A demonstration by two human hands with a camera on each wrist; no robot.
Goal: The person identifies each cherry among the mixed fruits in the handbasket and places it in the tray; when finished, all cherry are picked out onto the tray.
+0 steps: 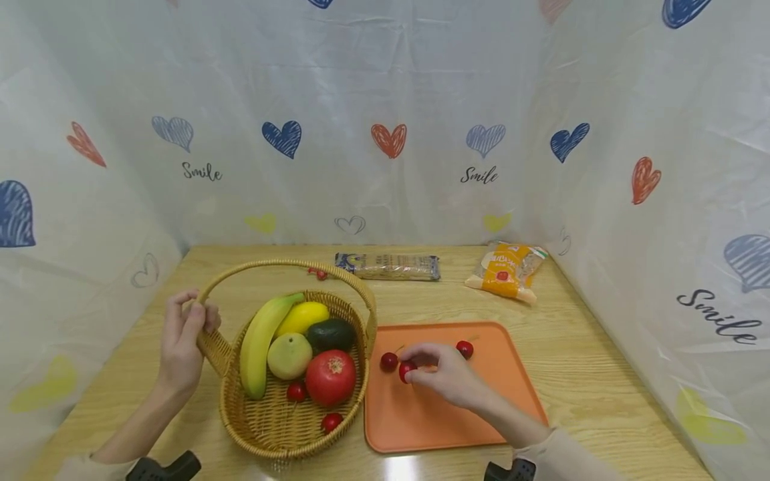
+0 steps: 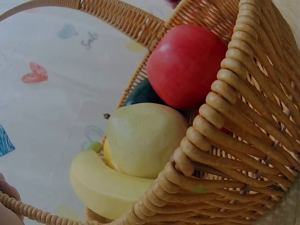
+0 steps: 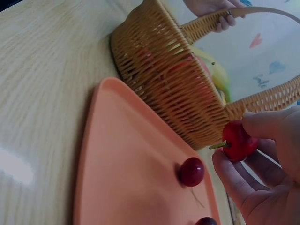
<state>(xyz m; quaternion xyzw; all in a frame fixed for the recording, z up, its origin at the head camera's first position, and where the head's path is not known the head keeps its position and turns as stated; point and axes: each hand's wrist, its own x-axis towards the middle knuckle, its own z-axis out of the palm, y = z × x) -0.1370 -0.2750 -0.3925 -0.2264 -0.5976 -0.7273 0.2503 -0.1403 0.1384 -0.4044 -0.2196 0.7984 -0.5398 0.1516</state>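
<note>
My left hand [image 1: 183,341] grips the handle [image 1: 210,347] of a wicker basket [image 1: 225,417] near its left base. Inside lie a banana [image 1: 254,361], a lemon [image 1: 307,316], a dark green avocado [image 1: 332,334], a pale green round fruit [image 1: 290,356], a pomegranate [image 1: 331,379] and two cherries, one at the front [image 1: 331,422]. Above an orange tray [image 1: 433,427], my right hand [image 1: 451,377] pinches a red cherry [image 3: 237,142] between thumb and fingers, its short green stem showing. Two dark cherries sit on the tray, one left of that hand [image 1: 389,361], one beyond it [image 1: 464,349].
Toward the back of the wooden table lie a long clear-and-blue packet [image 1: 388,266] and an orange food bag [image 1: 506,270]. Small red items [image 1: 319,274] show behind the basket handle. Printed curtains [image 1: 391,200] enclose the table at the back and sides.
</note>
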